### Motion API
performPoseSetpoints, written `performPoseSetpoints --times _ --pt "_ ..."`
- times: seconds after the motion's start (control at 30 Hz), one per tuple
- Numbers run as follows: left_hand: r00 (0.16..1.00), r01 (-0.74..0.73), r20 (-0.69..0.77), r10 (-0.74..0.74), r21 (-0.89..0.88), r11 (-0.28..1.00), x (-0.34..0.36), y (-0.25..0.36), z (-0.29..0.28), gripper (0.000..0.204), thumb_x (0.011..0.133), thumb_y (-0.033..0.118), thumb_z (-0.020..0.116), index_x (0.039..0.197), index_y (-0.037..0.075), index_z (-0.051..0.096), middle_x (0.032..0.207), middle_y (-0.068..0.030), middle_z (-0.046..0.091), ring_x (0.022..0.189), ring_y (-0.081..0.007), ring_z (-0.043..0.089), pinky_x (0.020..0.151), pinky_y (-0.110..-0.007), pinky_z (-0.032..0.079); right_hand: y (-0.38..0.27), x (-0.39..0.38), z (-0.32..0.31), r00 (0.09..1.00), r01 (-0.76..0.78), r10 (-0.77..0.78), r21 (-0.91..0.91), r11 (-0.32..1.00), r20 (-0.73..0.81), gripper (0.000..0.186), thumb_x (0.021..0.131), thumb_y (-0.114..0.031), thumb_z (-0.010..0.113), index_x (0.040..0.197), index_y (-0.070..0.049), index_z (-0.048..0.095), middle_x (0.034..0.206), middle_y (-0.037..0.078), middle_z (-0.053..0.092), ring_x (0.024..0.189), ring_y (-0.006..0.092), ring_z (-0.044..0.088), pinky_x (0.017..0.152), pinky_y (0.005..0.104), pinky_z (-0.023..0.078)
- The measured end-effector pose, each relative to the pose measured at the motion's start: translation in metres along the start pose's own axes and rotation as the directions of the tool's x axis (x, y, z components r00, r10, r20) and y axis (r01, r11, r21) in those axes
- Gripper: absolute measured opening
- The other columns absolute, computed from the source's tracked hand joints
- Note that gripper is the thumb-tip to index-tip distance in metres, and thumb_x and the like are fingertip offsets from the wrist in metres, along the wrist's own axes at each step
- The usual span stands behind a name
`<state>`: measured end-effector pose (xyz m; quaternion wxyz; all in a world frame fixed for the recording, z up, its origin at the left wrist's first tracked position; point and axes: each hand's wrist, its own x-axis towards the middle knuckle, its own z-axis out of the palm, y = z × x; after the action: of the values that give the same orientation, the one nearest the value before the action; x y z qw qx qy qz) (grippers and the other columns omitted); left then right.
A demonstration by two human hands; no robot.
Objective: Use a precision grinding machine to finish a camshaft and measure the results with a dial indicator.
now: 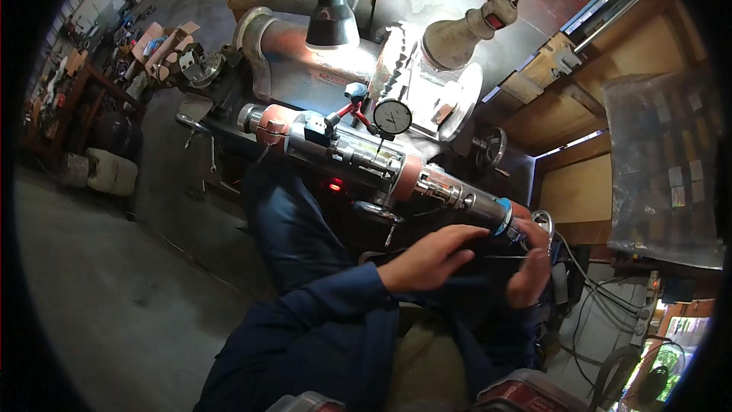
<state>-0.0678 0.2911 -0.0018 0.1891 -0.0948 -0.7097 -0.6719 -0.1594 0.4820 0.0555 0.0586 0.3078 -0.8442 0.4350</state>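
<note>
My left hand (436, 258) reaches in beside the right end of a long machine spindle, fingers stretched out and thumb apart. Its fingertips are close to a light-blue ring (503, 216) on the spindle; whether they touch it I cannot tell. My right hand (528, 268) is slightly blurred at that same end, beside a chromed handwheel (543, 221). A thin bright line, perhaps a rod, ends at its near edge, and its grip is unclear. Over the bright shaft (362, 157) stands a round dial indicator (393, 117) on a red-jointed arm (345, 113).
Two work lamps, one black (332, 19) and one beige (457, 37), hang over the machine. Another handwheel (377, 212) projects in front. Right of me are a wooden crate wall, a plastic-wrapped bundle (667, 168) and loose cables (610, 290). A white jug (113, 172) stands on the left.
</note>
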Motion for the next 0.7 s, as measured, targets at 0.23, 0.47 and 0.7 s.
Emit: performPoseSetpoints --times 0.23,0.47,0.7 --pt "0.867 0.496 0.237 -0.437 -0.487 0.719 -0.019 0.008 0.009 0.02 0.101 0.008 0.048 0.116 0.0 0.058 0.092 -0.0031 0.063 0.082 -0.0063 0.055 0.074 -0.023 0.046 -0.033 0.023 0.005 0.852 0.296 -0.218 -0.095 0.951 0.476 0.058 0.091 -0.041 0.055 0.133 -0.002 0.053 0.14 0.017 0.047 0.132 0.036 0.038 0.113 0.0465 0.023" --pt "0.8 0.299 -0.535 -0.271 -0.036 0.954 -0.028 -0.014 -0.065 0.016 0.094 0.014 0.065 0.096 -0.002 0.068 0.081 -0.0053 0.067 0.074 -0.0105 0.061 0.067 -0.025 0.048 0.091 0.053 -0.032 0.97 -0.229 0.165 -0.444 0.866 -0.18 0.045 0.095 -0.018 0.05 0.134 0.003 0.048 0.121 0.024 0.06 0.114 0.0393 0.056 0.1 0.0442 0.042" --pt "0.702 0.384 -0.71 -0.051 0.317 0.867 -0.005 -0.017 -0.096 0.018 0.092 0.014 0.067 0.095 -0.004 0.068 0.08 -0.0108 0.068 0.069 -0.0122 0.062 0.064 -0.026 0.049 0.129 0.032 -0.022 0.953 -0.298 0.225 -0.502 0.812 -0.202 0.034 0.1 -0.022 0.045 0.123 -0.001 0.057 0.12 0.023 0.062 0.111 0.041 0.058 0.093 0.0449 0.047"
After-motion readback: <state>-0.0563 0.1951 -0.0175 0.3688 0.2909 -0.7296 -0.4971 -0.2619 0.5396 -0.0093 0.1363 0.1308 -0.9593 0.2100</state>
